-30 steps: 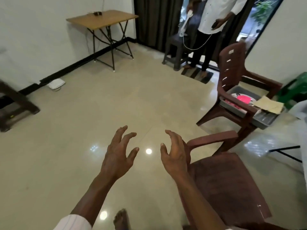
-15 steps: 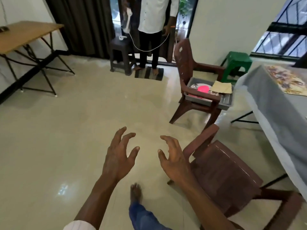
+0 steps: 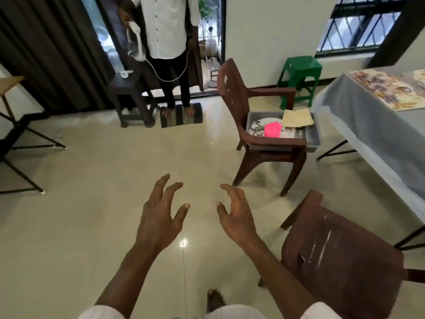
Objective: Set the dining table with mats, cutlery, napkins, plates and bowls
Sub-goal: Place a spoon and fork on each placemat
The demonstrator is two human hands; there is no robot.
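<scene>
Across the floor (image 3: 110,203), the tray (image 3: 316,135) is sitting ahead-right, nearer the right hand (image 3: 236,218) than the left hand (image 3: 158,223), both spread, empty

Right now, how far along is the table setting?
Done: one patterned mat lies on the grey-clothed dining table. In hand: nothing; left hand and right hand are open, empty. Left: the pink plastic bowl, steel plates and beige napkin sit in the grey plastic tray on the brown plastic chair.
</scene>
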